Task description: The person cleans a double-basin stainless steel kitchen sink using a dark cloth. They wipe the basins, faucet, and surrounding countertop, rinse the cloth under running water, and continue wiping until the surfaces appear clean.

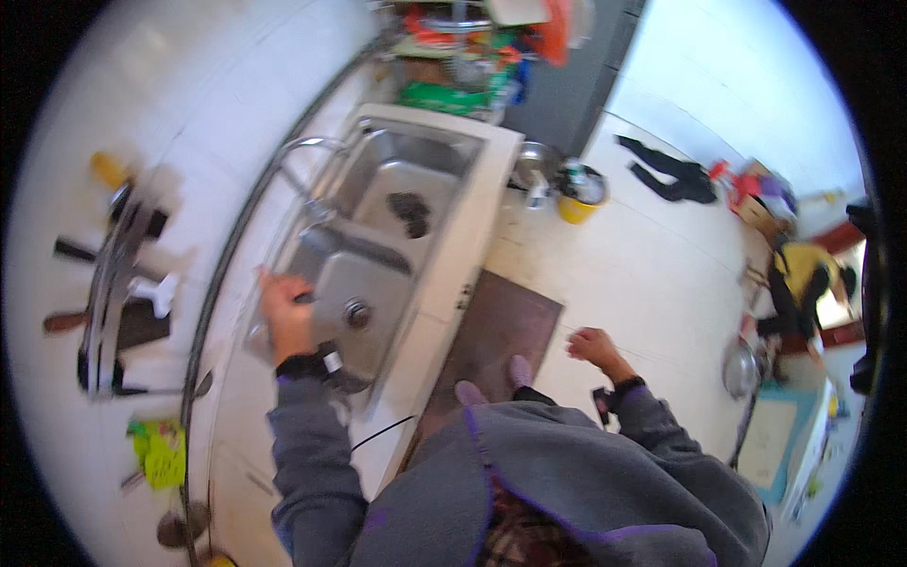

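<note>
My left hand (286, 305), blurred, is over the left edge of the near basin of a double stainless-steel sink (418, 273). Its fingers are closed around a small dark object (305, 298), whose kind I cannot make out. A chrome faucet (312, 198) stands beyond the hand, between the basins. A dark, wet-looking clump (409, 212) lies in the far basin, and the drain strainer (357, 312) shows in the near one. My right hand (594, 347) hangs over the floor to the right of the counter, fingers loosely curled, with nothing seen in it.
A wall rack (106, 305) with knives and utensils is at the left. Beneath my feet lies a brown mat (496, 326). Ahead on the floor are a yellow bucket (577, 209), a metal pot (535, 159) and dark trousers (673, 173). Another person (804, 276) bends at the far right.
</note>
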`<state>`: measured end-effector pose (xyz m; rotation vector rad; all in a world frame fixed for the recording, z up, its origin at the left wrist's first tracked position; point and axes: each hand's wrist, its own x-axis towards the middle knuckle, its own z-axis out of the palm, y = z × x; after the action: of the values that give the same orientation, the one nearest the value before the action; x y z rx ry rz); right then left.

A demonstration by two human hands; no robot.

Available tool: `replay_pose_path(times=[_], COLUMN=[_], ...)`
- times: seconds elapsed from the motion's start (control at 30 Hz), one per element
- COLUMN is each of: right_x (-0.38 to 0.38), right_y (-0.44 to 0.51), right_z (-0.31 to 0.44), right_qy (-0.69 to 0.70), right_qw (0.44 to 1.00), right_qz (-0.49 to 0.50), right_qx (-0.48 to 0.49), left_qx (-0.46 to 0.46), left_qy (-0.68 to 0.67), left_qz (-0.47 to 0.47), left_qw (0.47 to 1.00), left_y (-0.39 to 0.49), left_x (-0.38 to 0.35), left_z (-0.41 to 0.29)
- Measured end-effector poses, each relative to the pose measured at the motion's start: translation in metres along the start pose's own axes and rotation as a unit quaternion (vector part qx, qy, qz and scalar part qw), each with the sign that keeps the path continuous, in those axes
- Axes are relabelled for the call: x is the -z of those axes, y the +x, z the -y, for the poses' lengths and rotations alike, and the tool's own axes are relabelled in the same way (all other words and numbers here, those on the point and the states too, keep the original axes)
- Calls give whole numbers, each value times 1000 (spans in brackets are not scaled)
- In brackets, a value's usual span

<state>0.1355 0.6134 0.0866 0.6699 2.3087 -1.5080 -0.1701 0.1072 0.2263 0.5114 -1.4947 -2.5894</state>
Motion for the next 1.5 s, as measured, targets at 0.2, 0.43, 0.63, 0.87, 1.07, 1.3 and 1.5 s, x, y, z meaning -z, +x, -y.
replay_pose_path(times=[0.2, 0.43, 0.63, 0.87, 1.07, 1.3, 1.5], right_x=[-1, -3, -7, -21, -23, -29, -39], right_y=[-19, -23, -9, 4, 17, 33, 52], right_z=[4, 10, 19, 42, 64, 67, 100], right_qy=[96, 109, 102, 71, 36, 38, -28], right_qw=[983, 984, 988, 989, 994, 990, 986], right_qz=[-19, -23, 2, 23, 36, 77, 145], right_qx=[-153, -136, -120, -125, -93, -108, -74], left_qx=[185, 176, 185, 108, 158, 134, 96], left_qy=[-263, -316, -368, -457, -342, -344, -415], left_qz=[51, 25, 174, 140, 84, 114, 98], left_qw=[945, 932, 895, 871, 922, 922, 899], left_y=[-10, -28, -11, -26, -54, -69, -99], left_x=[-1, -11, 20, 86, 93, 79, 91], left_z=[18, 21, 17, 11, 44, 46, 35])
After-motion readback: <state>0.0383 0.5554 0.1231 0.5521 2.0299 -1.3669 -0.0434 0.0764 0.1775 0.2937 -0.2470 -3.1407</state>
